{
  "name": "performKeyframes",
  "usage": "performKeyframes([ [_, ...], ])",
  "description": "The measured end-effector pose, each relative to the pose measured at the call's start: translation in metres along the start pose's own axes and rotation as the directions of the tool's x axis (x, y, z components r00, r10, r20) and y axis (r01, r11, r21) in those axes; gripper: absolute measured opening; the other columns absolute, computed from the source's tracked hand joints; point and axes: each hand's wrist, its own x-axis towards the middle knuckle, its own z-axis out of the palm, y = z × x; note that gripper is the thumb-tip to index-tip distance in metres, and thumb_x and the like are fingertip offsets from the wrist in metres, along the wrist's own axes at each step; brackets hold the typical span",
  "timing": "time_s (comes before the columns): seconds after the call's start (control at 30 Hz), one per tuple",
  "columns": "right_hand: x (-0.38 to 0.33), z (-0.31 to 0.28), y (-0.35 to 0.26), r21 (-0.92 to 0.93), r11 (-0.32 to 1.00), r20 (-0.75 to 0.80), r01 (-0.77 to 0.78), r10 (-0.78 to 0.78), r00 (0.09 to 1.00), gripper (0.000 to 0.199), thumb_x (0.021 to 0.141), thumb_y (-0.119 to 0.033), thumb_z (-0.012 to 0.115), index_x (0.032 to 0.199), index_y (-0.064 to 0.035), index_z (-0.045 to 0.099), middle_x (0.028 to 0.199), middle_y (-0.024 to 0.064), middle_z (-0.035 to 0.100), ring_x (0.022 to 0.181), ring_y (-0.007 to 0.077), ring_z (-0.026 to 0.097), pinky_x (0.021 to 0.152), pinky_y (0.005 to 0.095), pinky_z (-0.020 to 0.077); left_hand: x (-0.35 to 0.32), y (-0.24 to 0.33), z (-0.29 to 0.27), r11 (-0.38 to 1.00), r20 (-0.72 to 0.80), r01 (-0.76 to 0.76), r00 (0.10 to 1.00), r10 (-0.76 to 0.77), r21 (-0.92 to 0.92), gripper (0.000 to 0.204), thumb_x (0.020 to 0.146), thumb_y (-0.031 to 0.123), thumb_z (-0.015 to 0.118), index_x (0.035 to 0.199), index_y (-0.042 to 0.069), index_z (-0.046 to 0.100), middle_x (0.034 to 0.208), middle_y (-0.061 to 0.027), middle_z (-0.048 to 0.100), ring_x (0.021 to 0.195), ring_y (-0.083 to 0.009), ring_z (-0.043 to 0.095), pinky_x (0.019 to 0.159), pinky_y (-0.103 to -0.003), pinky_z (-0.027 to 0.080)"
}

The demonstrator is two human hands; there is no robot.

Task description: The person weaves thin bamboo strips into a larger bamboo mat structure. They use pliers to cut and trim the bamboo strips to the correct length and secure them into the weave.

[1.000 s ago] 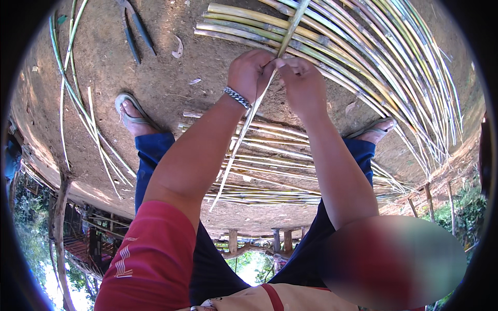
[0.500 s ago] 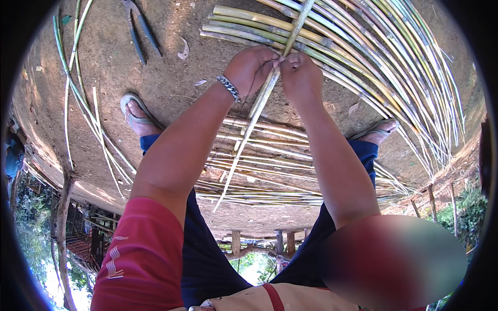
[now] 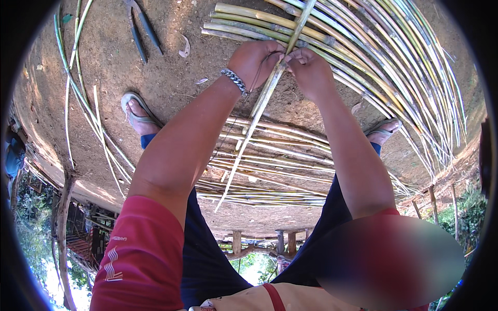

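Note:
My left hand [image 3: 255,63], a chain bracelet at its wrist, is closed in a pinch beside a split bamboo strip [image 3: 265,94]. A thin dark wire [image 3: 254,82] hangs from its fingers and trails down past the forearm. My right hand [image 3: 313,75] is closed too, thumb and fingertips pressed together at the same spot on the strip; what they pinch is too small to make out. The strip slants from the far top down toward me and crosses the near ends of several bamboo poles [image 3: 249,15] laid side by side.
More bamboo strips [image 3: 280,141] lie between my feet. Pliers [image 3: 140,31] with dark handles lie on the earth floor at the far left, beyond a few loose green canes [image 3: 85,93]. My sandalled feet [image 3: 141,115] stand to either side. Wooden posts [image 3: 63,223] rise at the edge.
My right hand has shifted slightly right, its fingers turned more toward the strip, and the elbow has swung outward. My left hand has moved a little right and farther away.

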Motion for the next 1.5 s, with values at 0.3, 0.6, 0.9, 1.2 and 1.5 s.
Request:
performKeyframes([
  [0.3, -0.01, 0.008, 0.006, -0.329, 0.879, -0.129, 0.345, -0.404, 0.906, 0.019, 0.088, -0.017, 0.072, 0.105, -0.0085, 0.069, 0.101, 0.0118, 0.068, 0.088, 0.0339, 0.069, 0.079, 0.0435, 0.057, 0.003, -0.003, 0.001, 0.997, 0.009, 0.026, 1.0, -0.026, -0.075, 0.014, 0.095, 0.008, 0.067, 0.107, 0.004, 0.062, 0.095, -0.0122, 0.074, 0.087, -0.0224, 0.073, 0.076, -0.032, 0.056],
  [0.6, 0.004, -0.002, 0.017, -0.375, 0.749, -0.046, 0.545, -0.603, 0.797, 0.011, 0.088, -0.015, 0.07, 0.097, -0.0083, 0.068, 0.095, 0.01, 0.066, 0.082, 0.0316, 0.068, 0.074, 0.0417, 0.0575, 0.01, 0.001, -0.005, 0.997, 0.028, 0.039, 0.999, -0.037, -0.065, 0.01, 0.094, 0.009, 0.068, 0.1, 0.004, 0.062, 0.086, -0.0115, 0.073, 0.081, -0.0202, 0.072, 0.074, -0.033, 0.055],
  [0.9, -0.009, 0.018, 0.025, -0.27, 0.848, -0.214, 0.456, -0.514, 0.83, 0.008, 0.088, -0.012, 0.069, 0.093, -0.007, 0.067, 0.093, 0.0111, 0.066, 0.082, 0.0338, 0.067, 0.072, 0.0453, 0.0552, 0.039, 0.015, -0.013, 0.99, 0.156, 0.06, 0.985, -0.079, 0.126, 0.008, 0.09, 0.006, 0.061, 0.098, 0.004, 0.061, 0.082, -0.0106, 0.072, 0.078, -0.0219, 0.072, 0.071, -0.034, 0.054],
  [1.2, -0.029, 0.071, 0.009, 0.043, 0.966, -0.542, 0.256, -0.193, 0.818, 0.01, 0.086, -0.005, 0.066, 0.095, -0.0026, 0.063, 0.092, 0.0186, 0.064, 0.086, 0.0399, 0.064, 0.075, 0.0487, 0.0517, 0.059, 0.058, -0.008, 0.881, 0.166, 0.088, 0.969, -0.184, 0.466, 0.027, 0.086, 0.015, 0.065, 0.108, 0.0, 0.064, 0.099, -0.0226, 0.072, 0.097, -0.0346, 0.071, 0.086, -0.043, 0.057],
  [1.5, -0.026, 0.116, -0.008, 0.917, -0.088, -0.38, 0.389, 0.106, 0.919, 0.035, 0.1, -0.021, 0.06, 0.13, -0.007, 0.05, 0.123, 0.0084, 0.063, 0.111, 0.0176, 0.064, 0.088, 0.0361, 0.0549, 0.058, 0.123, 0.005, 0.659, 0.437, -0.279, 0.895, -0.085, 0.699, 0.023, 0.093, 0.013, 0.059, 0.108, -0.001, 0.07, 0.108, -0.0206, 0.074, 0.104, -0.0332, 0.072, 0.089, -0.045, 0.059],
])
